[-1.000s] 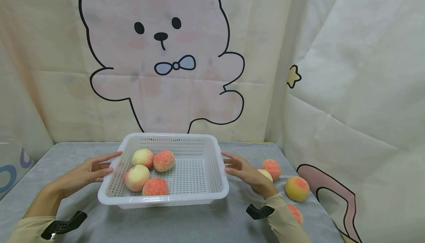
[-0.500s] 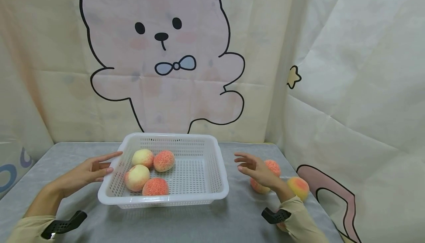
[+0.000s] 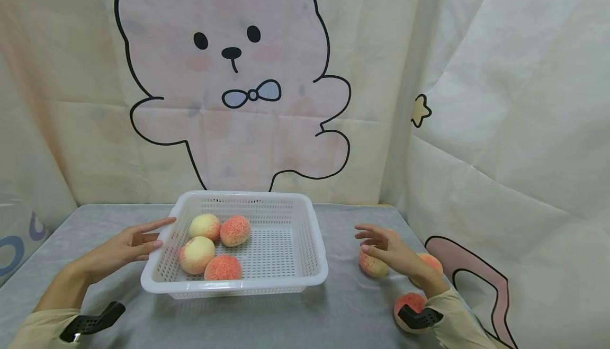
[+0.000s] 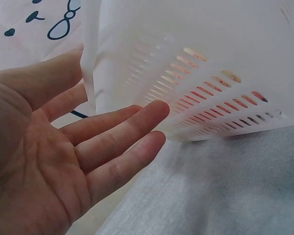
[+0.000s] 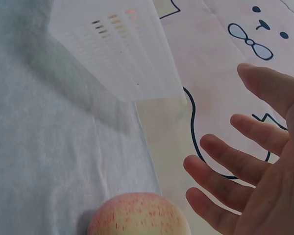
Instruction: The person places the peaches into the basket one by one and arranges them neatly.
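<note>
A white perforated plastic basket (image 3: 229, 287) stands on the table, holding several yellow-and-red peaches (image 3: 196, 255) at its left side. My left hand (image 3: 128, 244) is at the basket's left rim. In the left wrist view its extended fingers (image 4: 137, 117) lie against the outer wall below the rim. To the right, away from the basket, my right hand (image 3: 391, 251) hovers over loose peaches with relaxed, spread fingers and nothing in them. One peach (image 3: 373, 265) shows below its fingers, another (image 3: 411, 304) by the wrist; others are partly hidden behind the hand and forearm.
A grey cloth (image 3: 238, 322) covers the table. Behind it hangs a pale curtain (image 3: 371, 36) with a cartoon bear, and another curtain (image 3: 524, 153) closes off the right side. A peach (image 5: 137, 218) lies below the right hand in the right wrist view.
My right hand has left the basket's right side and moved right, over the loose peaches. The left hand, the basket and the peaches inside it have stayed in place.
</note>
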The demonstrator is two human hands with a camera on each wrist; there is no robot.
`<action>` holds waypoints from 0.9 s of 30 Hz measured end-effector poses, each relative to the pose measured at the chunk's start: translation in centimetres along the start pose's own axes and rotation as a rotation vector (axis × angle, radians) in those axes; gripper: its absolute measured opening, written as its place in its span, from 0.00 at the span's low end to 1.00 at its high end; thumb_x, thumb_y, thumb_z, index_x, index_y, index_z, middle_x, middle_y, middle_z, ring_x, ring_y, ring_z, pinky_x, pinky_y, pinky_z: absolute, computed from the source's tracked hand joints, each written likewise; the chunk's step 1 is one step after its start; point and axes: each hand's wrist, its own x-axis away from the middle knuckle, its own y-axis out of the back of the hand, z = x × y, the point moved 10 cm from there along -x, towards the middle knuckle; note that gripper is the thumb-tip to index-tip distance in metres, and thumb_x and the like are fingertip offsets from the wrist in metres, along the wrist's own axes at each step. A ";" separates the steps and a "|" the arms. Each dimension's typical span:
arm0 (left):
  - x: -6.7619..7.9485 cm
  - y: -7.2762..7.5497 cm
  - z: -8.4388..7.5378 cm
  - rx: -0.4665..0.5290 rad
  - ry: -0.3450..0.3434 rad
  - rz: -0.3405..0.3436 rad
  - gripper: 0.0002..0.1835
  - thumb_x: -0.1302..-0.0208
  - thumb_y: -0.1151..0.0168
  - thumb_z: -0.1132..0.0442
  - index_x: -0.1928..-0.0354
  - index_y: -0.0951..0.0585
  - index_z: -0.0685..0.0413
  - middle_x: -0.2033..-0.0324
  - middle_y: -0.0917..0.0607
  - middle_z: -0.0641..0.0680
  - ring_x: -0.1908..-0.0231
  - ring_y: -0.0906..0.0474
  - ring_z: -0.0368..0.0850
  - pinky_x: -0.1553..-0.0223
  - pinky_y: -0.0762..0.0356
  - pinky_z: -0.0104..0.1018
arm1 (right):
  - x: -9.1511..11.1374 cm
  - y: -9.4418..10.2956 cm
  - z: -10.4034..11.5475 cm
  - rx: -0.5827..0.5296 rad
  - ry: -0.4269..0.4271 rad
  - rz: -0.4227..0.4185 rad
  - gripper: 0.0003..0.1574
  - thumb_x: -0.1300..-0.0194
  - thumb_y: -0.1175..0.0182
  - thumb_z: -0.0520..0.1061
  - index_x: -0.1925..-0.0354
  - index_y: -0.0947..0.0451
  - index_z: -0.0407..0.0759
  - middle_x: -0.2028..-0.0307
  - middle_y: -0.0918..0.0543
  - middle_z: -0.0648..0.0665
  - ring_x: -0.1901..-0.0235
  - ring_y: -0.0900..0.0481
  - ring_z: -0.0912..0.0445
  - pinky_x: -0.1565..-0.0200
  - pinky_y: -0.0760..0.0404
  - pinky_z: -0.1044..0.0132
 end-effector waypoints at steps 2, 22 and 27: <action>0.0 -0.1 0.0 0.005 0.000 0.003 0.36 0.22 0.49 0.57 0.19 0.51 0.51 0.26 0.40 0.75 0.47 0.20 0.28 0.47 0.17 0.51 | 0.5 0.2 -0.2 -0.019 -0.027 0.012 0.32 0.25 0.44 0.43 0.26 0.35 0.44 0.36 0.22 0.32 0.40 0.21 0.38 0.44 0.21 0.69; 0.1 -0.2 -0.6 -0.006 -0.003 -0.003 0.37 0.23 0.48 0.57 0.19 0.50 0.51 0.25 0.43 0.74 0.48 0.19 0.30 0.48 0.18 0.46 | 6.8 3.0 -2.4 -0.062 -0.149 0.068 0.32 0.22 0.50 0.41 0.26 0.40 0.34 0.32 0.28 0.30 0.39 0.23 0.65 0.47 0.21 0.72; 0.0 -0.1 -0.4 0.007 -0.001 -0.002 0.36 0.23 0.48 0.57 0.19 0.49 0.51 0.25 0.42 0.74 0.47 0.20 0.30 0.47 0.17 0.48 | 8.3 3.7 -3.1 -0.078 -0.184 0.097 0.32 0.21 0.51 0.42 0.26 0.41 0.32 0.35 0.24 0.62 0.41 0.26 0.73 0.47 0.21 0.72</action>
